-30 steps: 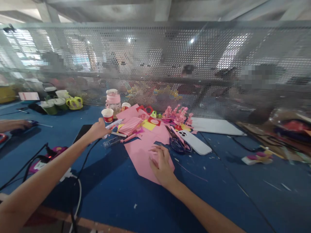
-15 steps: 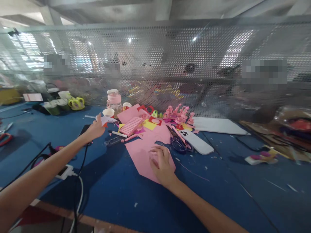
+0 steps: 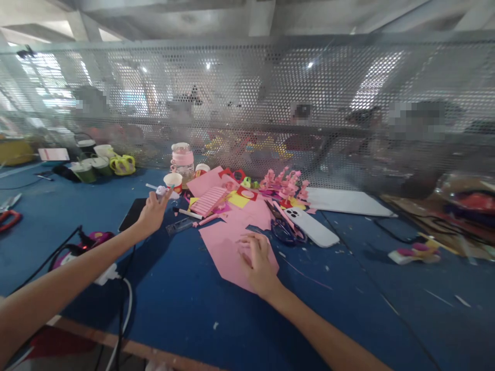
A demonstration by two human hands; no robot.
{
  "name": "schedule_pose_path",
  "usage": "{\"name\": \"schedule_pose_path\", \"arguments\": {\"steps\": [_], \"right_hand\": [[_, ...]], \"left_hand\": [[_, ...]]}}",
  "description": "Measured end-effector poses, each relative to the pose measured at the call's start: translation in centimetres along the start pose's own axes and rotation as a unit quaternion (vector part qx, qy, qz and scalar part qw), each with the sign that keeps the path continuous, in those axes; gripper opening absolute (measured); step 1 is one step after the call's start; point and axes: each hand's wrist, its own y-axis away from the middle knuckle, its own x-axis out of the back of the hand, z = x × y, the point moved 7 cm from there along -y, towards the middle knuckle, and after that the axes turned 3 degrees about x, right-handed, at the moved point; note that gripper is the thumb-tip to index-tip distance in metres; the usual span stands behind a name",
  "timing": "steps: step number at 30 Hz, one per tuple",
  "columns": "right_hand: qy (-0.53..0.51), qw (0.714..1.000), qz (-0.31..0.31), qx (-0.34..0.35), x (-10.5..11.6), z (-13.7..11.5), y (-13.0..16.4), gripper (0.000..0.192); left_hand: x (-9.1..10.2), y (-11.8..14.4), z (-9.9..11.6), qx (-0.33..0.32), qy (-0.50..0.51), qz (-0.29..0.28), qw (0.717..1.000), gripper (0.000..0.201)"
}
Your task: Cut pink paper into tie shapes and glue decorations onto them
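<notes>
My left hand [image 3: 152,212] is closed on a pale glue gun [image 3: 167,194], a clear glue stick poking out of its back end. The fingers partly hide the gun. It is beside a paper cup [image 3: 172,180]. My right hand [image 3: 260,264] rests on a large sheet of pink paper [image 3: 226,252], its fingers loosely bent and apart. Right of that sheet lie dark-handled scissors [image 3: 284,231] and a white phone [image 3: 313,226]. Pink and yellow paper pieces, a striped pink card [image 3: 210,201] and a marker [image 3: 189,213] lie between my hands.
Pink paper flowers [image 3: 286,184] and a jar-like bottle [image 3: 181,161] stand near the perforated metal screen [image 3: 240,103]. A dark phone-like slab [image 3: 133,214], a power strip [image 3: 83,247] and cables lie left. Red-handled scissors [image 3: 10,219] are farther left. People are behind the screen.
My left hand has turned and shifted slightly, the glue gun turning with it and its glue stick moving right. The dark slab is less covered now. My right hand stays on the pink paper.
</notes>
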Motion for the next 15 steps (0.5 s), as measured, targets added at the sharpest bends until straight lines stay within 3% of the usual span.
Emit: {"name": "schedule_pose_path", "arguments": {"steps": [4,9,15], "right_hand": [[0.000,1.000,0.004,0.000,0.0,0.0,0.0,0.021],[0.002,1.000,-0.001,0.003,0.0,-0.1,0.0,0.020],[0.005,1.000,-0.004,0.004,0.1,-0.2,0.0,0.020]], "left_hand": [[-0.6,0.5,0.5,0.006,-0.073,-0.034,0.997,0.055],[-0.1,1.3,1.0,0.029,-0.093,-0.056,0.994,0.056],[-0.2,1.5,1.3,0.005,-0.101,-0.080,0.992,0.058]]}}
